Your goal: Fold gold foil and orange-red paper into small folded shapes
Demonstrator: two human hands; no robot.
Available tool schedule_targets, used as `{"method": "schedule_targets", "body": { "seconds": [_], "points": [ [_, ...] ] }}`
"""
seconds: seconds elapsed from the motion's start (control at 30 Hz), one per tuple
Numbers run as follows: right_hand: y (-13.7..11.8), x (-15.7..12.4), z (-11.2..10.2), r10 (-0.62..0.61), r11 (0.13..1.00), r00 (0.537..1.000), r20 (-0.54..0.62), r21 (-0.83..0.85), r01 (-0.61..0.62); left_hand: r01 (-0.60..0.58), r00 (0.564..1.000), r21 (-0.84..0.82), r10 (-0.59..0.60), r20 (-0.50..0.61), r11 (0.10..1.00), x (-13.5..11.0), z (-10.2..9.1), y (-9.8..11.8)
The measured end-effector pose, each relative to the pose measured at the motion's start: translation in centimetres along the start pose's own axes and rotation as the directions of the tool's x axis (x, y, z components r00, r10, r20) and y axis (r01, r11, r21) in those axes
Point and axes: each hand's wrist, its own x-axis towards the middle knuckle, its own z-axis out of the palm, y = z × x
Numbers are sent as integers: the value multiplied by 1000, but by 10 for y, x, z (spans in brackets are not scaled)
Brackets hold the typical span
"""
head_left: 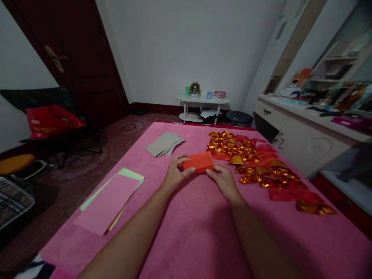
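An orange-red folded paper [199, 162] is held level between both hands, over the middle of the pink-covered table [192, 224]. My left hand [176, 172] grips its left end, thumb on the near side and fingers along the far side. At the near right corner, my right hand [223, 177] pinches the paper with thumb and fingers; some of those fingers are hidden. Just beyond, on the right, lie several gold foil and red folded paper pieces [250, 170]. A fanned pile of grey paper sheets [165, 144] rests to the far left of the hands.
Long coloured paper strips [113, 197], pink on top, lie at the table's left. Past the far edge stands a small white table [203, 99] with a potted plant [194, 88]. A cluttered white dresser [308, 128] is on the right, a red bag [54, 121] on the left.
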Motion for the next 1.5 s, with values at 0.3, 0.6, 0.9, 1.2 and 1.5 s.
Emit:
{"method": "schedule_targets", "body": {
  "seconds": [0.3, 0.6, 0.9, 1.2, 1.5],
  "points": [
    [4, -4, 7, 113, 980, 989, -100, 173, -94, 330, 943, -436, -269, 199, 837, -2, -2, 8],
    [5, -4, 11, 192, 963, 975, -115, 212, -165, 278, 960, -319, -248, 134, 906, -6, 7, 8],
    [9, -4, 14, 187, 933, 972, -143, 335, -131, 272, 961, -309, -238, 143, 911, -6, 9, 4],
    [5, -7, 16, 206, 957, 977, -56, 221, -189, 252, 966, -293, -255, 30, 922, -5, 6, 4],
    [8, -9, 14, 151, 987, 976, -157, -34, -158, 305, 952, -189, -292, 92, 934, -5, 5, 4]
  ]
}}
